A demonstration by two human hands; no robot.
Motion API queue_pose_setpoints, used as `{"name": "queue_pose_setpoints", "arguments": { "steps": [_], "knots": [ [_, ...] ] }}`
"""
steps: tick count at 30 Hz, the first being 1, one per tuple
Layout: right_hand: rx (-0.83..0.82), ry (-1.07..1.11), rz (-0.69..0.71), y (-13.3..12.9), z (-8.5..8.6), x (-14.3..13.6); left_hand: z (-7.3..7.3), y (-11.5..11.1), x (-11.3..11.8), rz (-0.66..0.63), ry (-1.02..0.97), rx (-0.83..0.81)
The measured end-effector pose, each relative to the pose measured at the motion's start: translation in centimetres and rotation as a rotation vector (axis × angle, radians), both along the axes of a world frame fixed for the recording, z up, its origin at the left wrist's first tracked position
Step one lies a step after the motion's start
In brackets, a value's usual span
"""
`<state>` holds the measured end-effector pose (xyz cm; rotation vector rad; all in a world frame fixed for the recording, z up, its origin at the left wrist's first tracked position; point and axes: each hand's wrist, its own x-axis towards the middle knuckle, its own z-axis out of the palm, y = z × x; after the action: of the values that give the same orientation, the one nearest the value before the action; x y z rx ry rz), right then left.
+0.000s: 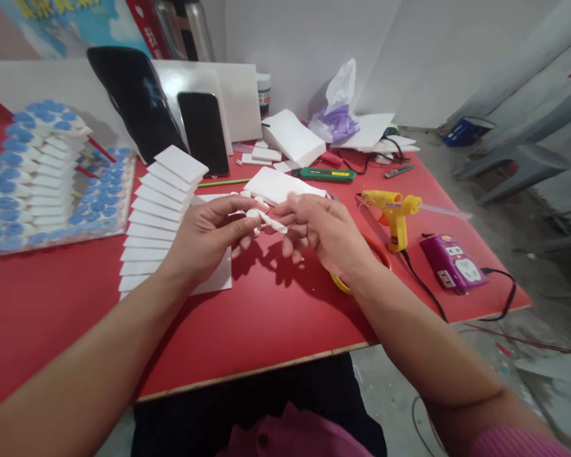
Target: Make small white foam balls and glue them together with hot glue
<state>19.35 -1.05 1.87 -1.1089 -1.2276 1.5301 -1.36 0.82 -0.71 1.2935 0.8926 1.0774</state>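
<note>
My left hand pinches a small twisted strip of white paper between thumb and fingers, above the red table. Small white rolled pieces show around its fingertips, partly hidden. My right hand is close beside the strip's free end, fingers loosely bent and apart, slightly blurred; I see nothing gripped in it. Under and beside my left wrist lies a fanned flight of white board steps on a white base. Behind the hands rests a white stack. Yellow-handled scissors lie partly under my right wrist.
On the right are a yellow glue gun with its cord and a purple power socket. A green cutter lies behind. Two phones lean at the back. A blue-and-white spiral stair model stands left.
</note>
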Motion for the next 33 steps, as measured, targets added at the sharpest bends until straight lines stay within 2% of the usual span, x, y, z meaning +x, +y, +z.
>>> {"name": "queue_pose_setpoints", "arguments": {
  "steps": [2, 4, 6, 9, 14, 21, 26, 30, 33],
  "knots": [
    [-0.182, 0.143, 0.044, 0.5, 0.1, 0.2, 0.1, 0.3, -0.2, -0.06, -0.026, -0.023],
    [-0.287, 0.22, 0.132, 0.8, -0.3, 0.4, 0.3, 0.4, -0.3, -0.134, -0.078, -0.099],
    [-0.306, 0.269, 0.2, 0.8, -0.7, 0.4, 0.6, 0.2, -0.1, -0.185, -0.158, -0.223],
    [-0.272, 0.298, 0.208, 0.8, -0.9, 0.4, 1.1, -0.2, 0.1, -0.233, -0.263, -0.4],
    [-0.272, 0.318, 0.195, 0.8, -0.6, 0.4, 1.4, -0.7, 0.3, -0.298, -0.301, -0.451],
    [-0.32, 0.355, 0.253, 0.7, -0.4, 0.3, 1.0, -0.4, 0.4, -0.247, -0.2, -0.28],
    [-0.395, 0.307, 0.266, 0.8, -0.3, 0.5, 0.5, -0.2, 0.0, -0.187, -0.016, -0.059],
    [-0.459, 0.304, 0.369, 1.0, -0.2, 0.8, 0.9, -0.5, -0.1, -0.089, 0.203, 0.11],
    [-0.491, 0.348, 0.378, 1.0, -0.3, 0.8, 1.4, -0.6, 0.0, -0.009, 0.357, 0.281]
  ]
}}
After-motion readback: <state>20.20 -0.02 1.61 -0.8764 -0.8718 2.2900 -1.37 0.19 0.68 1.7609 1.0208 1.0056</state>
